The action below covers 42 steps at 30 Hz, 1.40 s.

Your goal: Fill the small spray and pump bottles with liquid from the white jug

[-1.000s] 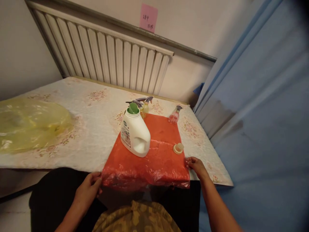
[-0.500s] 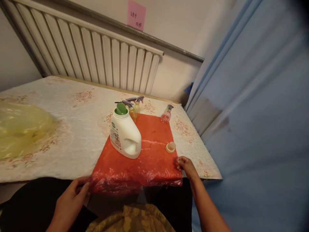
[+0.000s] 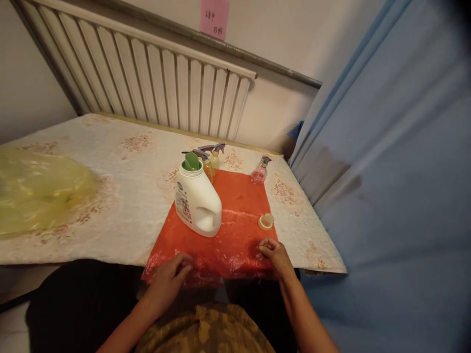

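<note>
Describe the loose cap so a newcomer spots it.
On the floral cover lies a red plastic sheet. Near its right edge, beyond the right hand, sits the pale cap. Unlike the white jug and spray bottles, it is low and squat.

**Table (image 3: 128, 211) Placed Below a Radiator (image 3: 184, 93)**

The table is covered by a floral cloth (image 3: 121, 184). The white, ribbed radiator is fixed along the pale wall (image 3: 275, 108), under a grey pipe (image 3: 290, 73). Above, a handwritten pink paper (image 3: 214, 18) is attached. The right side is bordered by a blue curtain (image 3: 386, 171).
</note>
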Motion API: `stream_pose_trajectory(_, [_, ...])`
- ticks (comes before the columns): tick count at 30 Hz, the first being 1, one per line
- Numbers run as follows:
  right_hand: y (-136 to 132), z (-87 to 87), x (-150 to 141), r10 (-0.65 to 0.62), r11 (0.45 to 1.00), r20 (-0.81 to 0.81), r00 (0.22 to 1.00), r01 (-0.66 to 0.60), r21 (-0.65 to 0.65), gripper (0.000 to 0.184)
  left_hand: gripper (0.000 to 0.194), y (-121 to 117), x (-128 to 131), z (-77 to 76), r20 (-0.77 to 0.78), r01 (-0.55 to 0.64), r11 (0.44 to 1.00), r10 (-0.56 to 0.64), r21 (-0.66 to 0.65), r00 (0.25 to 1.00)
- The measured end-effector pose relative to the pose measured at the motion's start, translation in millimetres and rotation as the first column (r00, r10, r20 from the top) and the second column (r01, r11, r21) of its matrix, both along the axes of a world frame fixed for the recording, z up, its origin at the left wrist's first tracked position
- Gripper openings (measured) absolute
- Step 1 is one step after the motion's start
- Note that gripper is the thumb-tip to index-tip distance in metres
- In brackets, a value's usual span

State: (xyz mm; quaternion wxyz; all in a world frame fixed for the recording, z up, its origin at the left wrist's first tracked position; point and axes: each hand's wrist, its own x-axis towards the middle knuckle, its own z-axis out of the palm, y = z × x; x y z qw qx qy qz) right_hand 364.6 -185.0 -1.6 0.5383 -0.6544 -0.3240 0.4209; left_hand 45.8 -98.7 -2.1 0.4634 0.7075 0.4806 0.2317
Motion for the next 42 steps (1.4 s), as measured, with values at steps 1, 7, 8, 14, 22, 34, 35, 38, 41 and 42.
stream_pose_trajectory(1, [2.5,0.0,-10.3,0.009,1.000,-0.017,1.000,-0.009,0.007,0.030,0.019,-3.1,8.1,3.9,0.009,0.053,0.998,-0.053,-0.015,0.999])
stream_pose_trajectory(7, [14.7,-0.8,-72.4,0.084,0.996,-0.120,0.989,-0.082,0.023,0.030,0.032,-16.7,45.0,10.5,0.121,0.097,0.973,-0.073,-0.211,0.990])
stream_pose_trajectory(8, [15.5,-0.7,-81.4,0.102,0.995,-0.136,0.985,-0.100,0.019,0.030,0.034,-17.3,48.2,9.3,0.138,0.102,0.972,-0.074,-0.214,0.988])
stream_pose_trajectory(14, [16.6,-0.4,-118.3,0.177,0.983,-0.200,0.964,-0.183,-0.010,0.026,0.013,-18.6,53.3,-0.7,0.183,0.079,0.990,-0.056,-0.120,0.982])
stream_pose_trajectory(22, [15.9,-6.6,-128.8,0.214,0.974,-0.262,0.941,-0.227,-0.019,0.028,0.007,-18.4,45.0,-5.5,0.116,-0.056,0.998,0.059,-0.023,0.992])
stream_pose_trajectory(34, [11.5,-6.2,-133.8,0.223,0.972,-0.244,0.944,-0.235,-0.021,0.026,0.008,-19.1,42.2,-5.2,0.105,-0.010,1.000,0.012,-0.022,0.994])
stream_pose_trajectory(35, [11.3,-6.2,-133.7,0.222,0.972,-0.234,0.946,-0.234,-0.025,0.025,0.008,-19.2,42.2,-5.3,0.111,-0.003,0.999,0.007,-0.042,0.994])
stream_pose_trajectory(38, [11.4,-6.6,-133.3,0.222,0.972,-0.204,0.953,-0.234,-0.033,0.022,0.006,-19.5,41.8,-6.9,0.141,0.021,0.993,-0.004,-0.117,0.990])
stream_pose_trajectory(41, [12.8,-7.8,-132.9,0.213,0.975,-0.156,0.965,-0.221,-0.038,0.019,0.006,-19.9,41.7,-9.1,0.166,0.037,0.985,-0.008,-0.169,0.986])
stream_pose_trajectory(42, [13.3,-8.4,-132.7,0.206,0.976,-0.136,0.969,-0.213,-0.039,0.017,0.006,-20.0,41.7,-9.5,0.168,0.036,0.984,-0.007,-0.173,0.986])
